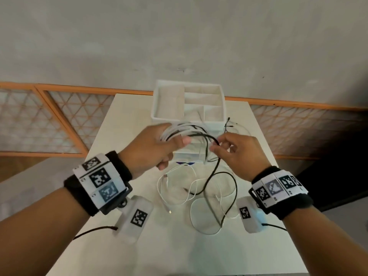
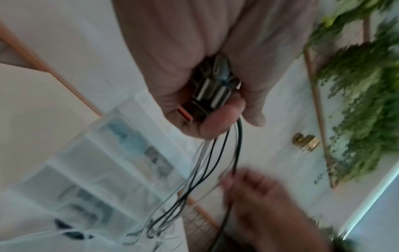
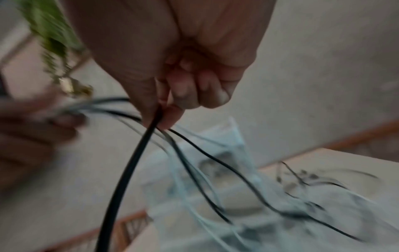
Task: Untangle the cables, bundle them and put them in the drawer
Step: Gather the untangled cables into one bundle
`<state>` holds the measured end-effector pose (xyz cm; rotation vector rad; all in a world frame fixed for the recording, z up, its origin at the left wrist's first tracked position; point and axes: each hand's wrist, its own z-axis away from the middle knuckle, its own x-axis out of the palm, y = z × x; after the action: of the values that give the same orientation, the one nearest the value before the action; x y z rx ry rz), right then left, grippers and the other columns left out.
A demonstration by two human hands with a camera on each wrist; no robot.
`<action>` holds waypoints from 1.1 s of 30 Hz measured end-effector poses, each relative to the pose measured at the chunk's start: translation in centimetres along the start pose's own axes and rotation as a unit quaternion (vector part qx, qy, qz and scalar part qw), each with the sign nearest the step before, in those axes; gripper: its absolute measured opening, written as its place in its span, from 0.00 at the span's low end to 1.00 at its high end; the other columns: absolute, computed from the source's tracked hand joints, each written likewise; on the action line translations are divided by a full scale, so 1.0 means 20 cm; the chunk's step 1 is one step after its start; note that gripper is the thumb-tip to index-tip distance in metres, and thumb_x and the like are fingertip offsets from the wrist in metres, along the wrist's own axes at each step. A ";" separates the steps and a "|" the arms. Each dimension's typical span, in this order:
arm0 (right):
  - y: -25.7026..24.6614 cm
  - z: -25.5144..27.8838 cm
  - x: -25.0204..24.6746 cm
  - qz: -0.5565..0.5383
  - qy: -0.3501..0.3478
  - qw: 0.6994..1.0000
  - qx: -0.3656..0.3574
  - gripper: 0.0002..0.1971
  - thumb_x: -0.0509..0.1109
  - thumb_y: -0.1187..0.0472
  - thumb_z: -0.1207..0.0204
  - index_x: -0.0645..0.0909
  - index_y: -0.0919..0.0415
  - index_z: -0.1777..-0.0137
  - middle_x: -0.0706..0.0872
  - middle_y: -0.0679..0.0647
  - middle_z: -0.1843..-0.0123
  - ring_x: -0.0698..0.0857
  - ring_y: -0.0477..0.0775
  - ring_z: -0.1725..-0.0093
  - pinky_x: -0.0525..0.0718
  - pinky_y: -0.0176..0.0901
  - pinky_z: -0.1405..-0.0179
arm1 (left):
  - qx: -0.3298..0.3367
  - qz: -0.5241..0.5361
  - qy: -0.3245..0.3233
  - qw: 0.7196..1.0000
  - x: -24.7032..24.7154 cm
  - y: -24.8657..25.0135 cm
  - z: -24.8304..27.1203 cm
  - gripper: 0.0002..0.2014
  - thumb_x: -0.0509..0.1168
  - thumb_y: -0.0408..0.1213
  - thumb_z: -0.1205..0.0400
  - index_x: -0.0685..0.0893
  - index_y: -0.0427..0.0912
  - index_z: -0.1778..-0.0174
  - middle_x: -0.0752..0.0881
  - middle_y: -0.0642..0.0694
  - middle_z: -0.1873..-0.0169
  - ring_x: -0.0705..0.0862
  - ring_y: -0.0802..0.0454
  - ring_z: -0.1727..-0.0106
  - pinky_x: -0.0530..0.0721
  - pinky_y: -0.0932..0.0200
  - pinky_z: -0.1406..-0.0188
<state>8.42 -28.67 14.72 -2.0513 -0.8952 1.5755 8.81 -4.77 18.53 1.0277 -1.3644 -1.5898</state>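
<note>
Gripping a bunch of cables above the table, the left hand curls round their plugs. The right hand pinches a black cable beside it, palm down. The drawer sits just behind.
</note>
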 end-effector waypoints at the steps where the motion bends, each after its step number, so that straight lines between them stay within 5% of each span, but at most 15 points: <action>1: 0.11 0.02 0.01 0.041 -0.006 0.999 0.033 0.10 0.76 0.56 0.24 0.83 0.55 0.65 0.84 0.48 0.71 0.79 0.47 0.73 0.76 0.34 0.68 | 0.019 0.024 0.011 0.999 -0.01 0.04 0.00 0.02 0.72 0.41 0.21 0.86 0.48 0.58 0.72 0.52 0.76 0.68 0.56 0.79 0.70 0.63 0.84; 6: 0.62 0.23 0.11 0.230 -0.100 0.921 0.299 0.13 0.68 0.52 0.20 0.83 0.55 0.65 0.91 0.62 0.55 0.87 0.66 0.49 0.79 0.46 0.53 | 0.048 0.128 0.116 0.984 -0.10 0.11 -0.03 0.05 0.68 0.37 0.16 0.83 0.44 0.58 0.68 0.51 0.76 0.67 0.56 0.79 0.66 0.63 0.83; 8: 0.67 0.26 0.07 0.204 -0.087 0.897 0.383 0.18 0.67 0.46 0.19 0.88 0.59 0.59 0.91 0.61 0.54 0.89 0.65 0.50 0.84 0.44 0.52 | 0.016 0.098 0.145 0.984 -0.13 0.06 -0.04 0.09 0.69 0.36 0.17 0.79 0.43 0.62 0.71 0.47 0.75 0.69 0.54 0.79 0.66 0.63 0.83; 10: 0.61 0.20 -0.01 0.166 -0.049 0.902 0.396 0.22 0.62 0.43 0.17 0.89 0.60 0.58 0.92 0.60 0.61 0.91 0.61 0.61 0.87 0.42 0.63 | -0.043 0.046 0.151 0.987 -0.12 -0.01 -0.05 0.10 0.70 0.37 0.18 0.79 0.42 0.63 0.76 0.44 0.74 0.71 0.53 0.80 0.67 0.63 0.84; 12: 0.47 0.09 -0.13 0.089 0.036 0.931 0.353 0.21 0.60 0.44 0.15 0.87 0.58 0.59 0.90 0.58 0.69 0.90 0.58 0.69 0.82 0.39 0.71 | -0.109 0.023 0.144 0.983 -0.09 -0.08 -0.05 0.11 0.68 0.42 0.16 0.80 0.40 0.61 0.80 0.42 0.73 0.75 0.51 0.81 0.72 0.63 0.85; 14: 0.28 -0.02 -0.21 -0.038 0.112 0.953 0.279 0.19 0.59 0.44 0.15 0.85 0.55 0.57 0.90 0.56 0.66 0.88 0.57 0.69 0.86 0.46 0.64 | -0.156 0.044 0.129 0.978 -0.05 -0.13 -0.05 0.13 0.66 0.46 0.15 0.80 0.38 0.57 0.83 0.40 0.72 0.82 0.47 0.77 0.86 0.57 0.79; 17: 0.07 -0.12 -0.22 -0.201 0.092 0.956 0.193 0.25 0.55 0.33 0.21 0.81 0.52 0.58 0.88 0.55 0.60 0.82 0.56 0.70 0.80 0.46 0.70 | -0.185 0.066 0.116 0.974 0.00 -0.18 -0.05 0.15 0.64 0.49 0.14 0.79 0.38 0.52 0.82 0.38 0.71 0.85 0.43 0.73 0.92 0.47 0.71; 20: 0.02 -0.10 -0.18 -0.079 0.066 0.990 0.093 0.27 0.48 0.27 0.20 0.79 0.47 0.52 0.88 0.49 0.52 0.88 0.57 0.61 0.86 0.54 0.61 | -0.163 0.041 0.141 0.976 0.00 -0.18 -0.07 0.16 0.63 0.50 0.14 0.75 0.41 0.58 0.78 0.43 0.75 0.76 0.50 0.80 0.80 0.59 0.83; 24: 0.03 -0.11 -0.22 -0.020 0.154 0.988 -0.001 0.22 0.48 0.35 0.15 0.76 0.49 0.42 0.83 0.55 0.45 0.85 0.62 0.53 0.85 0.63 0.46 | -0.147 0.035 0.175 0.973 -0.07 -0.17 -0.08 0.15 0.65 0.48 0.14 0.74 0.42 0.61 0.75 0.46 0.76 0.70 0.53 0.81 0.69 0.64 0.87; 29: 0.07 -0.21 -0.24 -0.030 0.169 0.983 -0.071 0.22 0.47 0.36 0.14 0.74 0.48 0.36 0.71 0.33 0.41 0.82 0.64 0.40 0.83 0.66 0.39 | -0.183 0.008 0.150 0.972 -0.11 -0.22 -0.06 0.16 0.66 0.44 0.15 0.74 0.40 0.65 0.76 0.43 0.75 0.71 0.53 0.80 0.70 0.63 0.87; 33: 0.16 -0.36 -0.23 -0.026 0.181 0.982 -0.049 0.28 0.48 0.33 0.16 0.74 0.54 0.34 0.72 0.43 0.38 0.82 0.66 0.39 0.83 0.67 0.39 | -0.207 0.014 0.134 0.969 -0.09 -0.25 -0.05 0.16 0.66 0.43 0.14 0.75 0.39 0.65 0.77 0.42 0.74 0.73 0.51 0.78 0.72 0.63 0.86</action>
<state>15.29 -33.73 17.92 -2.2636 -0.8932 1.0963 10.16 -2.81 13.65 0.9194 -0.8167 -1.5617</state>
